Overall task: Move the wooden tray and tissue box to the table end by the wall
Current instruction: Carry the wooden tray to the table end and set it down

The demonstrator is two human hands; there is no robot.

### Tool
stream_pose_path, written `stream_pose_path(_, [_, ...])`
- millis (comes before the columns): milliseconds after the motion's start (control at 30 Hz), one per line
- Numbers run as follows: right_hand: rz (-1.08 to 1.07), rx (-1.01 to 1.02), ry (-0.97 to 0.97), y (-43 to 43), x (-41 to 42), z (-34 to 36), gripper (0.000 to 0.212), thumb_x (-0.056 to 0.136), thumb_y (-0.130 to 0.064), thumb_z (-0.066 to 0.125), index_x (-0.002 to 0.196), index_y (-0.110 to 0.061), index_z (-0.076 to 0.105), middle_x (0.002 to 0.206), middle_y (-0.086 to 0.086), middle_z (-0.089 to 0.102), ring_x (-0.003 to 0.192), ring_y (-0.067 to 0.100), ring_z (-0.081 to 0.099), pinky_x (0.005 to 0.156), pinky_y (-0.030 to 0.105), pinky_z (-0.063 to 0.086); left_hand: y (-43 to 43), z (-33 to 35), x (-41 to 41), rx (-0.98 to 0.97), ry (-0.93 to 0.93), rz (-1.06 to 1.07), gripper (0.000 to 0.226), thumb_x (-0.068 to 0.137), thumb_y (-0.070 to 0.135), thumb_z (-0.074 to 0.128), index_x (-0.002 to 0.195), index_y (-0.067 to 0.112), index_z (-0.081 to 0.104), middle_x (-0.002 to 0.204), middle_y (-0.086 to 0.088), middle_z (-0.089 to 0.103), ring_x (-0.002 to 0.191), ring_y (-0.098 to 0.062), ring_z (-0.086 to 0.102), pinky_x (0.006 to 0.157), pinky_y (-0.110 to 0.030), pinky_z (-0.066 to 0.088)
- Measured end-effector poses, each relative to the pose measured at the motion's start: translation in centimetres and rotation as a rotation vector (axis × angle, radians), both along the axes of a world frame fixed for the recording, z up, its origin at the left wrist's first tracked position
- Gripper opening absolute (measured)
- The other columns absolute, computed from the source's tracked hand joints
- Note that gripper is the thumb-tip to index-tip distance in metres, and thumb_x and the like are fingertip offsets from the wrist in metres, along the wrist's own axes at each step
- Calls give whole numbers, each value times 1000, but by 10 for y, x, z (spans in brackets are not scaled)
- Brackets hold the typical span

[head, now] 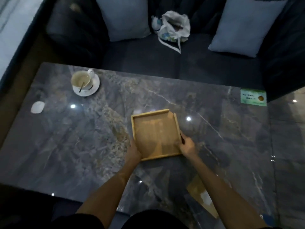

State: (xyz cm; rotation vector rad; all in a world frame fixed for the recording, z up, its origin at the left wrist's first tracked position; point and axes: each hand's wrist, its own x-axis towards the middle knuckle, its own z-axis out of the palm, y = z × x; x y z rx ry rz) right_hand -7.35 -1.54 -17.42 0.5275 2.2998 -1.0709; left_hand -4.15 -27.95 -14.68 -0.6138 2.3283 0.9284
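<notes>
A square, empty wooden tray (156, 134) lies on the dark marble table (82, 138), a little right of its middle. My left hand (132, 152) grips the tray's near left edge. My right hand (187, 145) grips its right rim. A tan box with a white top, possibly the tissue box (203, 198), lies partly under my right forearm near the table's front right, too dim to tell for sure.
A white cup with a spoon on a saucer (85, 82) stands at the far left of the table. A small white object (37, 107) lies near the left edge. A green card (253, 97) sits at the far right corner. Behind is a dark sofa with two cushions (125, 17) and a plastic bag (173, 28).
</notes>
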Motion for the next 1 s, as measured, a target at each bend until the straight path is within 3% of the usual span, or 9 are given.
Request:
stream_pose_path(167, [157, 206, -79, -40, 17, 28, 66, 88, -11, 45, 150, -29, 29, 135, 20, 47, 122, 41, 50, 106, 44, 40, -20, 8, 41, 90, 15, 133, 88, 85, 26, 59, 151, 24, 0, 151, -17, 33, 132, -34, 43, 106, -44, 40])
stream_pose_path(233, [260, 268, -57, -54, 25, 35, 70, 91, -9, 42, 153, -29, 17, 139, 22, 41, 121, 43, 49, 104, 44, 39, -35, -1, 57, 146, 40, 161, 90, 82, 42, 57, 151, 28, 0, 147, -10, 37, 130, -28, 45, 106, -43, 41])
stream_pose_path(300, [293, 252, -37, -60, 31, 37, 71, 93, -9, 41, 154, -30, 11, 140, 26, 38, 123, 46, 47, 106, 44, 37, -42, 0, 63, 141, -7, 219, 93, 80, 34, 59, 151, 32, -2, 141, -17, 46, 123, -37, 53, 100, -46, 46])
stream_pose_path(433, [280, 172, 37, -80, 26, 33, 72, 84, -7, 46, 151, -27, 28, 120, 27, 53, 106, 46, 57, 99, 45, 45, -54, 22, 70, 97, -25, 189, 100, 79, 18, 57, 151, 18, -11, 126, -26, 54, 104, -43, 59, 85, -43, 50])
stream_pose_path(567, [291, 102, 94, -115, 14, 42, 59, 81, 10, 43, 136, -9, 52, 108, 33, 60, 99, 46, 57, 86, 31, 41, -81, 16, 75, 93, 10, 296, 95, 84, 25, 56, 152, 20, -9, 135, -25, 51, 113, -41, 56, 90, -41, 46])
stream_pose_path(633, [289, 185, 126, -136, 8, 41, 55, 84, 8, 45, 136, -10, 53, 111, 32, 61, 105, 46, 55, 92, 35, 40, -98, 16, 77, 122, 49, 320, 97, 76, 39, 54, 151, 29, -6, 142, -18, 47, 119, -40, 54, 96, -46, 46])
stream_pose_path(800, [353, 238, 121, -186, 5, 22, 55, 88, -5, 48, 140, -20, 49, 121, 24, 64, 115, 43, 57, 97, 44, 46, -159, 7, 82, 195, 128, 313, 92, 79, 38, 51, 152, 28, -4, 149, -12, 42, 125, -35, 52, 100, -46, 47])
stream_pose_path(933, [365, 147, 147, -259, 0, 34, 53, 85, -5, 46, 135, -20, 55, 115, 21, 67, 106, 35, 63, 90, 36, 49, -215, 7, 95, 166, 138, 343, 85, 86, 54, 32, 151, 23, -12, 159, -13, 23, 136, -36, 40, 110, -49, 37])
stream_pose_path(1000, [411, 168, 166, -306, -4, 35, 52, 84, 1, 50, 133, -16, 58, 116, 24, 65, 109, 38, 61, 93, 38, 46, -252, 7, 103, 134, 144, 386, 82, 90, 43, 35, 152, 14, -11, 150, -18, 38, 124, -37, 53, 101, -43, 45])
